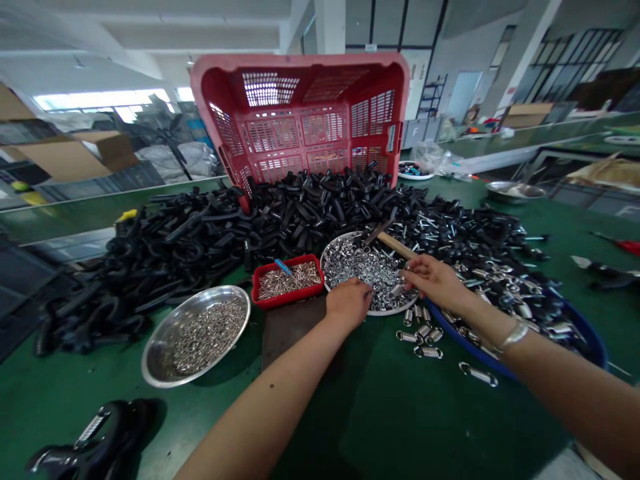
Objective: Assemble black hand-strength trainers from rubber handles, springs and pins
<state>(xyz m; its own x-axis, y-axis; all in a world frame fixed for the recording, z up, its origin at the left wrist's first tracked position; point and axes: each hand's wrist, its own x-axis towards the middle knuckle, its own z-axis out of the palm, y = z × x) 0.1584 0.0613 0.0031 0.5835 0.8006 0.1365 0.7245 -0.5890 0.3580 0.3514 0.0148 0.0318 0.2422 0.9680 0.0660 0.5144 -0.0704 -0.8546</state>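
My left hand (pixel 350 303) is at the near rim of a round white plate (pixel 327 283) heaped with small shiny metal pieces (pixel 355 263). Its fingers are curled together, and whatever they hold is hidden. Over the plate's right side, my right hand (pixel 433 279) has its fingertips closed at a metal coil spring (pixel 397 290). Behind that hand a hammer (pixel 395 245) lies across the plate, its wooden handle running towards my fingers. Several loose hooked springs (pixel 423 335) lie on the green table below the right wrist, and one more spring (pixel 479 375) lies nearer me.
A red crate (pixel 300 61) lies tipped behind a large heap of black curved parts (pixel 320 207). Left are a red tray (pixel 287 303) of pins and a steel bowl (pixel 150 363) of small metal pieces. A blue basin (pixel 595 340) stands right; black parts (pixel 107 433) lie front left.
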